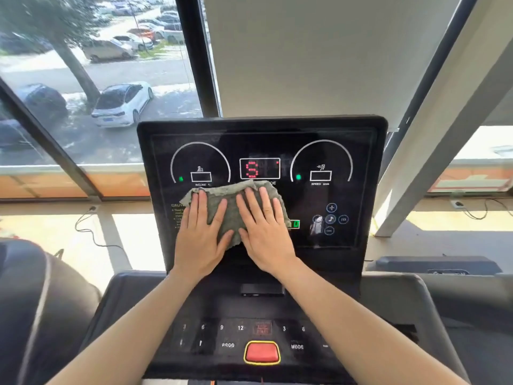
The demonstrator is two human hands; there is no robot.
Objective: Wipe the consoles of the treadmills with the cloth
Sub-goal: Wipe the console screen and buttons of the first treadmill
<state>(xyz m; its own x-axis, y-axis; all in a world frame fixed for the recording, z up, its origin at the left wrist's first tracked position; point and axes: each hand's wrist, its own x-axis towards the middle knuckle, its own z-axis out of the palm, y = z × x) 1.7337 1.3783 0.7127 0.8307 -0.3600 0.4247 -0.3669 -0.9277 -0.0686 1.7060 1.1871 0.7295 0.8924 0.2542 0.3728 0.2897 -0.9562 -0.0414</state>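
Currently I have both grips flat on the cloth: left grip and right grip, fingers straight, pressing down, nothing pinched. The cloth lies under them on the middle of the console. I judge it light, soft and limp, so it is best held under spread palms or it will bunch. Open panel lies above and right of the right grip. The panel's left edge is near the left grip. The music buttons possibly react to touch.

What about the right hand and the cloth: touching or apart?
Touching. The head view shows the right hand lying flat, fingers straight, on the grey cloth, pressing it against the console; the left hand does likewise.
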